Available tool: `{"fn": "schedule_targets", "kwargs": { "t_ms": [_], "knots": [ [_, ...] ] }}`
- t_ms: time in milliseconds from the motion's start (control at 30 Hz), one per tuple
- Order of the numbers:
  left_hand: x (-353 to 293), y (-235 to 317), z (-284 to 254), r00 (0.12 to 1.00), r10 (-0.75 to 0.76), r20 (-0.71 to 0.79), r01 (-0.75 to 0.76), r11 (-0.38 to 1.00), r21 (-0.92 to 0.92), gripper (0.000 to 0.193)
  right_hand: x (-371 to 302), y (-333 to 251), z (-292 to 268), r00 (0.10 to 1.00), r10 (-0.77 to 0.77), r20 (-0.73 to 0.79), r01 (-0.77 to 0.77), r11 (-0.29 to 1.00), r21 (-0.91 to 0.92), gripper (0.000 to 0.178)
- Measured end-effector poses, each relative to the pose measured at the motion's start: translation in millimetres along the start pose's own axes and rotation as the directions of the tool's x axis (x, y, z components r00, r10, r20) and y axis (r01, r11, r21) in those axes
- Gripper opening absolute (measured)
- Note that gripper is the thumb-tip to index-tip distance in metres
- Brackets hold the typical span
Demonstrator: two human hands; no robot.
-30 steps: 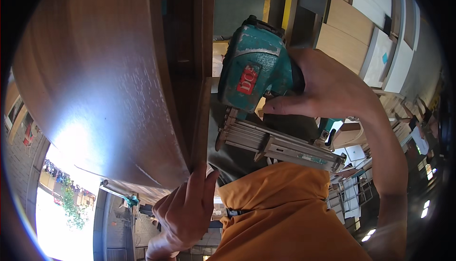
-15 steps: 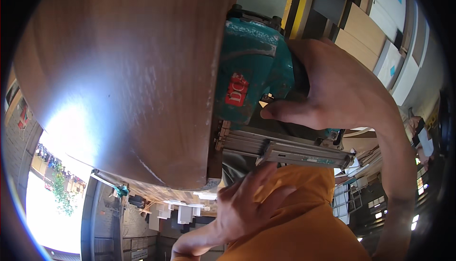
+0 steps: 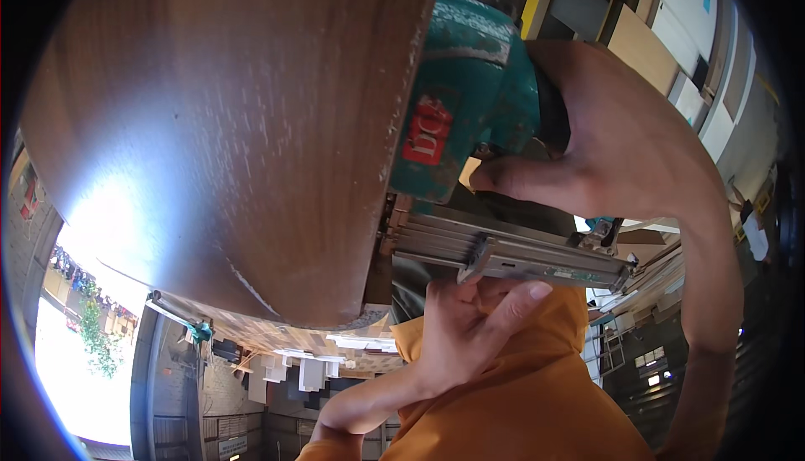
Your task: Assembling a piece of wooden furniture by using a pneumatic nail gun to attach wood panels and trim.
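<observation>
My right hand (image 3: 599, 146) is wrapped round the handle of a teal nail gun (image 3: 474, 67) with a red label, its thumb lying along the near side. The tool's nose lies against the edge of a brown wood-grain panel (image 3: 277, 109), where the exact contact is hidden. A long grey metal magazine (image 3: 520, 255) runs off the tool to the right. Against its near side, my left hand (image 3: 465, 322) has its fingers bent onto the sliding part, with the thumb stretched out along it. The left fingertips are partly hidden by the magazine.
The panel fills the left half, with whitish scuffs and a rounded, chipped near corner. Boards and sheets (image 3: 646, 41) are stacked at the upper right. Another person (image 3: 755, 230) is at the far right. Daylight enters a wide opening (image 3: 88, 369) at the lower left.
My left hand, spread below the magazine before, has risen and curled its fingers against it. The nail gun and my right hand appear shifted slightly up and right in view, along with the panel's edge.
</observation>
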State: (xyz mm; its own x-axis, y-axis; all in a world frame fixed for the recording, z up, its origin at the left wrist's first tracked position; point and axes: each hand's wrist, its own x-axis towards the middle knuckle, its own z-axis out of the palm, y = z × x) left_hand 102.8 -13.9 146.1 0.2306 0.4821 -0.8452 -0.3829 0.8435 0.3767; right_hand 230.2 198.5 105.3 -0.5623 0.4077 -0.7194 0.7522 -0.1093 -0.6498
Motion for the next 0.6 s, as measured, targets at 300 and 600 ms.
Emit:
{"fn": "schedule_targets", "kwargs": {
  "t_ms": [300,600],
  "knots": [
    [4.8,-0.2,8.0,0.996,0.075,-0.055,-0.074,0.997,0.020,0.019,3.7,-1.6,-3.1,0.999,-0.040,-0.014,0.038,0.993,-0.109,0.045],
    [-4.0,16.0,0.9,0.995,0.059,-0.078,-0.061,0.998,-0.014,0.017,6.5,-29.8,-1.4,1.000,-0.007,-0.004,0.006,0.986,-0.166,0.045]
  ]
}}
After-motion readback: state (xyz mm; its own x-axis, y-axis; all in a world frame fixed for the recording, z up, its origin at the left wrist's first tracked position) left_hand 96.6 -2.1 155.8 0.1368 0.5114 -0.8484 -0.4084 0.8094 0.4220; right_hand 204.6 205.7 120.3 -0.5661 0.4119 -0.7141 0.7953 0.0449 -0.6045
